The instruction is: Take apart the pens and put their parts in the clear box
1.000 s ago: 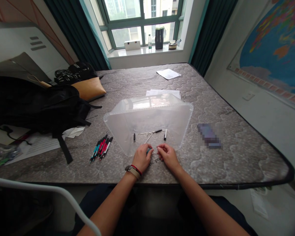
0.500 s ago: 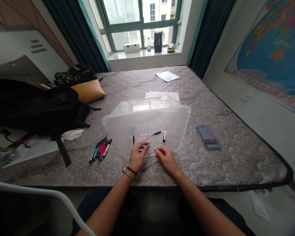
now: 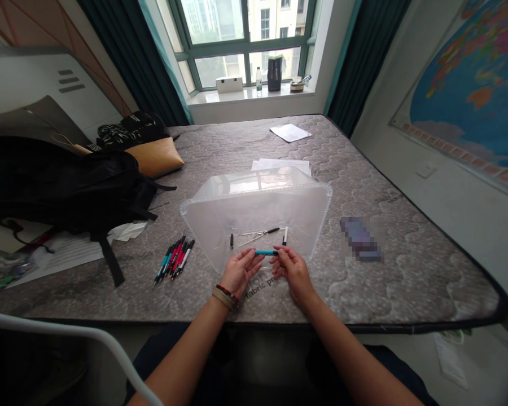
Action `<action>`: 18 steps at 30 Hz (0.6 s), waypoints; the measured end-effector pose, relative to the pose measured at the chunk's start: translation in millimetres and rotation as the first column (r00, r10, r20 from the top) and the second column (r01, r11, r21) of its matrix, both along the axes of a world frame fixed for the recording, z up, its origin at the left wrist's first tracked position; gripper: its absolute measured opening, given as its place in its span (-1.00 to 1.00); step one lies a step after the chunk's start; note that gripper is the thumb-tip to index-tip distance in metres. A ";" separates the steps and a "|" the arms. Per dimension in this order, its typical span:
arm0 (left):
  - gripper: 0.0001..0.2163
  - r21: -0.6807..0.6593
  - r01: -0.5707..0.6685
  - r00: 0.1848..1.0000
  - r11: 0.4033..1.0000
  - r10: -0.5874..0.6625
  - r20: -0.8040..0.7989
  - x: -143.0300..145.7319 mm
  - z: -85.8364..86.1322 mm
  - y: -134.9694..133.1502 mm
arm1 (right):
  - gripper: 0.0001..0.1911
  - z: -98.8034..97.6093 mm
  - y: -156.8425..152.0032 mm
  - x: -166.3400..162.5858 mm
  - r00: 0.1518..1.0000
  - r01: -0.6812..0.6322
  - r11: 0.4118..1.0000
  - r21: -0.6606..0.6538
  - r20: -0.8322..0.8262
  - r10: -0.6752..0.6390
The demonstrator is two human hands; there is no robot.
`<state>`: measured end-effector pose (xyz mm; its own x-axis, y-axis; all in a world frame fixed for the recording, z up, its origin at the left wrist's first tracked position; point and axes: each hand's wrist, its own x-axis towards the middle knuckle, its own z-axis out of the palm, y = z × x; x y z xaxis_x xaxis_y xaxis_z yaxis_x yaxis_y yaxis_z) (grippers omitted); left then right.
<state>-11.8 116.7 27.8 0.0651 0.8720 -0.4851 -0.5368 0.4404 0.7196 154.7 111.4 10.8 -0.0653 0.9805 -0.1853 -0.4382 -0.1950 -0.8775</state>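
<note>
A short teal pen barrel (image 3: 266, 252) lies level between my two hands, just above the near edge of a clear plastic tray (image 3: 313, 225). My left hand (image 3: 240, 270) pinches its left end and my right hand (image 3: 292, 269) pinches its right end. In the tray, just beyond my fingers, lie a small black piece (image 3: 231, 241), a thin refill with a black tip (image 3: 260, 232) and a black-and-white piece (image 3: 285, 235). A row of several teal, red and black pens (image 3: 174, 257) lies on the mattress to the left of the tray.
A black backpack (image 3: 63, 186) and a tan pouch (image 3: 154, 156) sit at the left, with papers (image 3: 63, 254) under the backpack strap. White sheets (image 3: 290, 132) lie at the far side. A blurred flat object (image 3: 360, 239) lies to the right. A white rail (image 3: 68, 332) crosses the near left.
My hands have lifted off the mattress edge and moved slightly forward. The teal piece, earlier tucked under my left fingers, is now held out level between both hands.
</note>
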 end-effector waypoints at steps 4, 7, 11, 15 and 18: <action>-0.78 -0.028 0.042 0.999 0.999 -0.041 0.031 6.7 -0.4 -5.5 | -0.69 1.3 0.7 3.8 0.995 0.098 0.995 0.029 -0.024 -0.097; -0.79 -0.055 0.130 0.991 0.990 -0.127 0.049 12.9 -0.8 -9.4 | -0.71 2.5 2.1 6.3 0.992 0.125 0.992 0.033 -0.018 -0.125; -0.82 -0.090 0.235 0.970 0.968 -0.227 0.085 19.4 -2.3 -13.1 | -0.69 3.8 3.5 8.2 0.990 0.117 0.990 0.079 0.065 -0.122; -0.86 -0.085 0.240 0.966 0.967 -0.230 0.118 20.6 -2.0 -13.5 | -0.64 3.7 3.2 6.8 0.982 0.076 0.991 0.109 0.165 -0.093; -0.86 -0.087 0.231 0.969 0.969 -0.221 0.113 19.9 -1.5 -12.8 | -0.64 3.8 3.3 6.0 0.977 0.084 0.989 0.121 0.186 -0.105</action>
